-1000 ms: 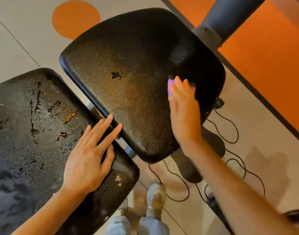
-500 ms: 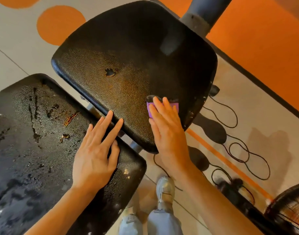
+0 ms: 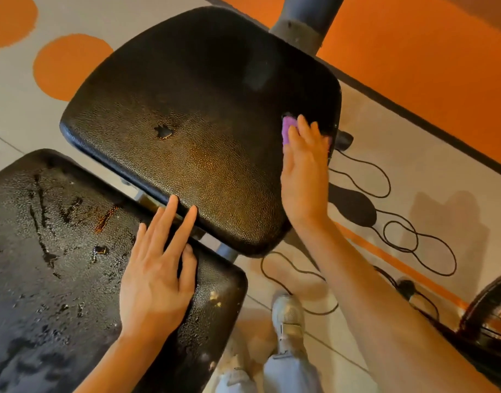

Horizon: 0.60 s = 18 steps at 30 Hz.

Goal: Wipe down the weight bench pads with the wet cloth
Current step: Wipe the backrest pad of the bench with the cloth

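Right grip (image 3: 304, 171) laid flat with straight fingers on the purple wet cloth (image 3: 287, 131), pressing it onto the far right edge of the upper black pad (image 3: 201, 109). Only a small strip of cloth showing, just beyond and left of the fingertips. Left grip (image 3: 155, 273) open too, palm flat on the near right corner of the lower pad (image 3: 50, 251), fingertips reaching across the gap to touch the near edge of the upper pad. A small tear (image 3: 164, 131) in the upper pad, well left of the right grip. Lower pad wet, with beads and dark streaks left of the left grip. Grey post (image 3: 303, 18) beyond the right grip. Black cord (image 3: 391, 228) looped on the floor right of the right forearm. A pale shoe (image 3: 287, 316) between the two forearms.
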Tool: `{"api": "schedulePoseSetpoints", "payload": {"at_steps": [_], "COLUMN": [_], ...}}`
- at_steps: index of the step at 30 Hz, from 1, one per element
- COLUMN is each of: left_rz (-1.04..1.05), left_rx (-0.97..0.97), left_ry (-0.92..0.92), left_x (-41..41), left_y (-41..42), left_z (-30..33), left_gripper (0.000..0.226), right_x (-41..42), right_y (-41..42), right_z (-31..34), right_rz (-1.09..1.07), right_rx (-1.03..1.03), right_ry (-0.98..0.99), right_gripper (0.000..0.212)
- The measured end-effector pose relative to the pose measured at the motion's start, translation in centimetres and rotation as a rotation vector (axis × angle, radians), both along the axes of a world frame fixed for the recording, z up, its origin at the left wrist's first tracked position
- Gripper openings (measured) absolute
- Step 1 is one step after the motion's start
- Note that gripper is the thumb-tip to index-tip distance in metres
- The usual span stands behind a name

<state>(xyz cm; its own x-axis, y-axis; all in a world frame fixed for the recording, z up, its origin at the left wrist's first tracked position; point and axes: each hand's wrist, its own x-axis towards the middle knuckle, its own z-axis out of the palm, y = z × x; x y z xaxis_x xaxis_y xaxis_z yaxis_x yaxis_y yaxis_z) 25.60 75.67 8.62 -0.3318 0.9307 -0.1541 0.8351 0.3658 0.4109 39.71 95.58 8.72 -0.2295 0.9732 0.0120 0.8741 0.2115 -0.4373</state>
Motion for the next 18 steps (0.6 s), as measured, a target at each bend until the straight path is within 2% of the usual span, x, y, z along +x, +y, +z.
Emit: {"api": "schedulePoseSetpoints", "payload": {"at_steps": [4, 6, 9, 11, 12, 15, 17, 18], "left_rz": [0.001, -0.007, -0.002, -0.007, -0.011, 0.005, 0.002, -0.019], "left_rx": [-0.021, -0.024, -0.022, -0.026, -0.028, -0.02, 0.012, 0.043], "left_ry": [0.004, 0.001, 0.0, -0.003, -0.013, -0.069, -0.109, -0.119], "left_x": [-0.1, -0.1, -0.1, -0.1, -0.2, -0.2, -0.1, 0.1], "left_y": [-0.1, 0.0, 0.1, 0.1, 0.2, 0.3, 0.8, 1.3], "left_z": [0.1, 0.1, 0.1, 0.0, 0.0, 0.5, 1.1, 1.4], "left_gripper": [0.056, 0.056, 0.055, 0.055, 0.055, 0.058, 0.059, 0.058], "right_x": [0.6, 1.4, 1.4, 0.7, 0.2, 0.1, 0.8, 0.8], "right_y": [-12.1, -8.7, 0.4, -0.7, -3.9, -13.1, -10.9, -8.1], "right_z": [0.8, 0.1, -0.4, -0.8, -0.9, -0.4, -0.8, -0.9], "right_rz": [0.226, 0.268, -0.026, -0.126, -0.087, 0.209, 0.247, 0.19], "right_rx": [-0.025, 0.017, 0.043, 0.055, 0.079, 0.078, 0.07, 0.06], "right_ry": [0.084, 0.094, 0.13, 0.182, 0.19, 0.147, 0.213, 0.268], "right_gripper": [0.059, 0.057, 0.036, 0.036, 0.037, 0.043, 0.041, 0.038]}}
